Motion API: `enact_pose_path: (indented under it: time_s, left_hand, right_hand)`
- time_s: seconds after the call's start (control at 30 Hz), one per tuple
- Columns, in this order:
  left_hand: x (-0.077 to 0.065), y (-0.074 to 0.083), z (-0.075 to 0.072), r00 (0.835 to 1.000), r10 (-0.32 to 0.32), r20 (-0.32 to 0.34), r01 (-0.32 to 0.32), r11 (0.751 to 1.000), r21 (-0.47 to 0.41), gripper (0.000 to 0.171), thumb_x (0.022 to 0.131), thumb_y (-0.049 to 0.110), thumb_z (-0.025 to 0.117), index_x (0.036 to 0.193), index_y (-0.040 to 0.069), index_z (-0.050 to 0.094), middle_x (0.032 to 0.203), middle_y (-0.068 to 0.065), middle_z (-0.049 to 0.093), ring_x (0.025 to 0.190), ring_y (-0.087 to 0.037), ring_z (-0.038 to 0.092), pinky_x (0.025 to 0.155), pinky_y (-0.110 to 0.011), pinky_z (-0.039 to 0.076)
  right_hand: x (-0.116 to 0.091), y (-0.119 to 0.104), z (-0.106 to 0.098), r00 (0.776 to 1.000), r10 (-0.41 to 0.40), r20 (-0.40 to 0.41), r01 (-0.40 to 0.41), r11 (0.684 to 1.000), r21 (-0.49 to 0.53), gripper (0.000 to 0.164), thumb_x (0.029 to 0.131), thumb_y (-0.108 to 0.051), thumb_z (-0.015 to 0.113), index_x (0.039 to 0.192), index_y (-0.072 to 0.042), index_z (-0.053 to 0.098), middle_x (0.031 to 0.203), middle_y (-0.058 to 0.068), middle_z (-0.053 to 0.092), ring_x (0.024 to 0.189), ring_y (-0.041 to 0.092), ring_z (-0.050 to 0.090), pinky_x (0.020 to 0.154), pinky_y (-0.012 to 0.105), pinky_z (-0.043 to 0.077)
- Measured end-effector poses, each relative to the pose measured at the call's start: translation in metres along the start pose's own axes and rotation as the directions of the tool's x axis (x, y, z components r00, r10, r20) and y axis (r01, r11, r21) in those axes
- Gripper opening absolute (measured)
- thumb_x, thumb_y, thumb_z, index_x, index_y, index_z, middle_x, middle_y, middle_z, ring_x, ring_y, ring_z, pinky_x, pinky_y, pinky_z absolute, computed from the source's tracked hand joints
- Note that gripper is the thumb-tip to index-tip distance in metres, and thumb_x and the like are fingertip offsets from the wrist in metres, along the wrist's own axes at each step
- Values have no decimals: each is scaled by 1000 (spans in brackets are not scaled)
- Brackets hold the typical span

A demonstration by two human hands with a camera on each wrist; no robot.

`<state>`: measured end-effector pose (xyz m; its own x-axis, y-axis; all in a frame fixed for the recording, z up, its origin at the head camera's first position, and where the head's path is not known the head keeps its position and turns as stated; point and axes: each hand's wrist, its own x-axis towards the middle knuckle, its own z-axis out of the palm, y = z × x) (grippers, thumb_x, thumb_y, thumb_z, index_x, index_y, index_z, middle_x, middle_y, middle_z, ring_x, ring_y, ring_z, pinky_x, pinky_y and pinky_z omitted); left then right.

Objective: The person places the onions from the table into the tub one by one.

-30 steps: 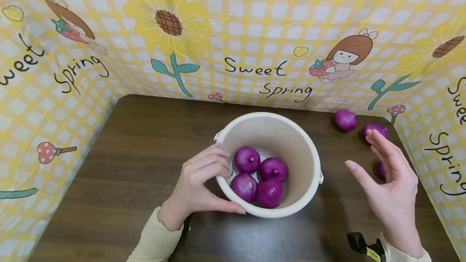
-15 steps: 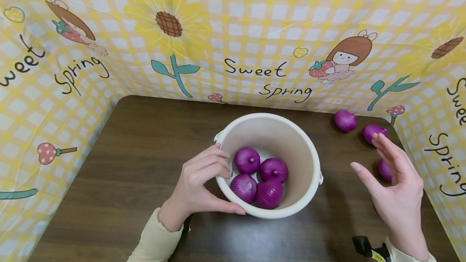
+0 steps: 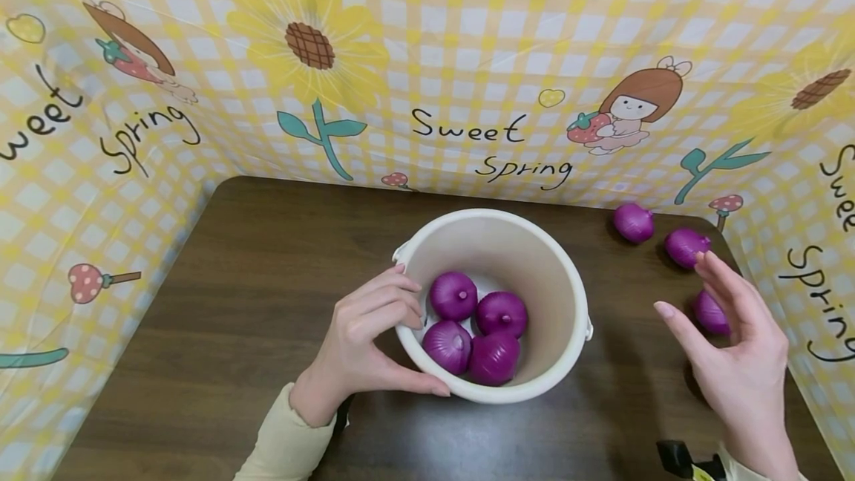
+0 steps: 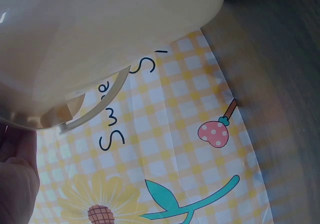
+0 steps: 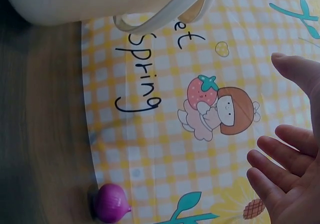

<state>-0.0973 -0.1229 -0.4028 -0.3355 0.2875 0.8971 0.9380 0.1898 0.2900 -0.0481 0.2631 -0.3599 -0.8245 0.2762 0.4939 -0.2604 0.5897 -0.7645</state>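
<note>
A pale plastic bucket stands on the table, mouth toward the head camera. Inside lie several purple onions, grouped toward its left side. My left hand grips the rim at the left, thumb along the near edge and fingers at the side. To the right, my right hand is raised over the table with thumb and fingers spread, holding nothing. Its fingers partly cover one onion; a second onion sits just beyond the fingertips. In the right wrist view the hand has its fingers extended.
Another onion rests at the table's back edge, right of the bucket. Yellow checked cloth walls the dark wooden table at the back and both sides. The bucket's handle hangs on its far side.
My right hand has shifted to the right and slightly toward me, uncovering more of the onions there. My left hand and the bucket have stayed in place.
</note>
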Motion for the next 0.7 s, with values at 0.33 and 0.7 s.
enact_pose_path:
  time_s: [0.33,0.7]
  left_hand:
    - [0,-1,0,1000,4,-3,-4,1000,4,63,58,61,94,75,10,61,79,1,63,90,-27,68,102,-56,50]
    - [0,0,0,1000,2,2,-2,1000,5,63,58,61,94,75,10,61,79,1,63,90,-27,68,102,-55,50]
  right_hand:
    - [3,14,-10,998,31,-55,-34,998,-46,70,77,16,81,140,-6,60,137,11,61,125,14,59,107,22,44]
    - [4,31,-22,992,83,-92,-93,990,-106,72,79,10,82,143,-14,59,139,5,60,124,11,59,105,20,45]
